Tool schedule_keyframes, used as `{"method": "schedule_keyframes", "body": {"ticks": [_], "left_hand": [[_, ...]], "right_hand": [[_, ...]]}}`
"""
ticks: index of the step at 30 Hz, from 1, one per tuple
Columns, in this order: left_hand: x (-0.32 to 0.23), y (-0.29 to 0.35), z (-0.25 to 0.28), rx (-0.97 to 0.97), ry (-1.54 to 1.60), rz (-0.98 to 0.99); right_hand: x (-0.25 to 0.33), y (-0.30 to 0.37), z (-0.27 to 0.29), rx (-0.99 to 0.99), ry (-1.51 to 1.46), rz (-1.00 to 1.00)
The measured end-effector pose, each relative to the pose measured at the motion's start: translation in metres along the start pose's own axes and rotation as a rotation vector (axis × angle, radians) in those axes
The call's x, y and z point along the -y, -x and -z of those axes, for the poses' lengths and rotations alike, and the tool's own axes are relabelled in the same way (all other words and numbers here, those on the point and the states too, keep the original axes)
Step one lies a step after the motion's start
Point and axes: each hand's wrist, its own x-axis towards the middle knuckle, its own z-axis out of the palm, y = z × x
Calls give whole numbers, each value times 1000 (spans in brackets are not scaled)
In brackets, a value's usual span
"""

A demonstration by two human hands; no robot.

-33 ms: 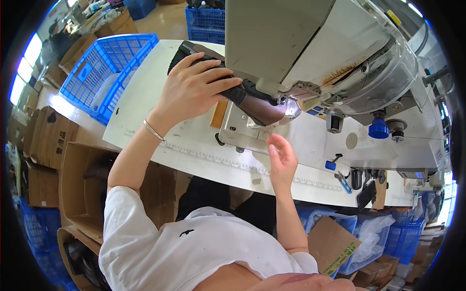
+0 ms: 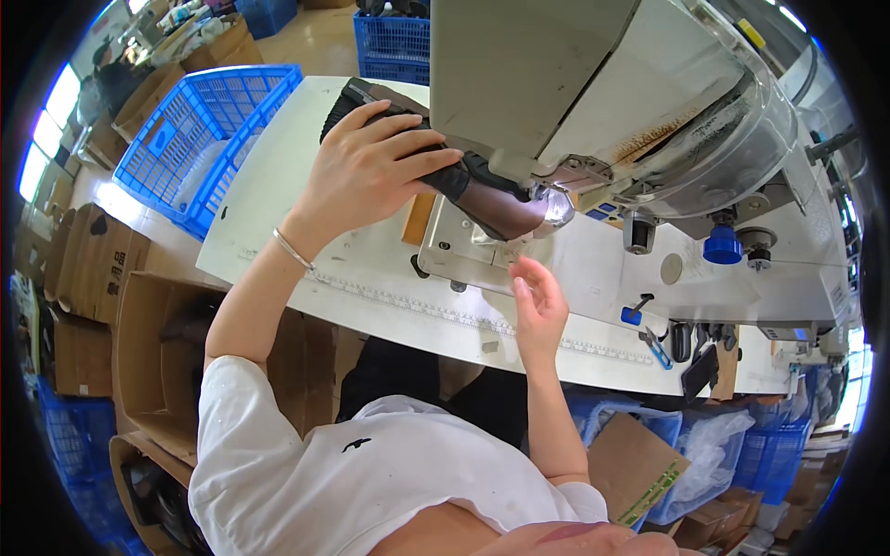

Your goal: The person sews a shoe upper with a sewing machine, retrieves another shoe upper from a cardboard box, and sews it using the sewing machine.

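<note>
A dark brown and black shoe (image 2: 501, 209) lies slantwise under the head of a sewing machine (image 2: 519, 83), with its brown end at the lit needle area. My left hand (image 2: 366, 171) is spread over the shoe's black part, gripping it from above; the palm side is hidden. Just in front of the shoe's brown end is my right hand (image 2: 540, 310), raised with loosely bent fingers and the thumb apart from them. No object shows in it, and it appears not to touch the shoe. The machine head hides part of the shoe's far side.
A ruler strip (image 2: 417, 304) runs along the front of the white table (image 2: 278, 199). Blue-handled snips (image 2: 659, 352) and a black phone-like slab (image 2: 699, 372) lie at the right. A blue crate (image 2: 199, 139) stands beyond the left edge; an open cardboard box (image 2: 153, 361) sits below.
</note>
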Motion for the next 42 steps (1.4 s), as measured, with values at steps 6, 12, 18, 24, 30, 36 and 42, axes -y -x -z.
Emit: {"method": "schedule_keyframes", "body": {"ticks": [6, 12, 18, 24, 30, 36, 42], "left_hand": [[1, -1, 3, 61, -59, -37], [-9, 32, 43, 133, -153, -9], [-20, 64, 129, 112, 176, 371], [-25, 104, 151, 221, 639, 815], [-36, 103, 106, 473, 914, 918], [-38, 76, 21, 18, 1230, 407], [-9, 18, -54, 943, 1854, 103]], "right_hand": [[-7, 0, -1, 32, -82, -27], [5, -5, -33, 54, -102, 134], [53, -1, -53, 175, 200, 568], [132, -2, -54, 451, 396, 691], [118, -1, -22, 548, 329, 89], [102, 4, -7, 776, 536, -35], [82, -8, 1, 774, 333, -77]]}}
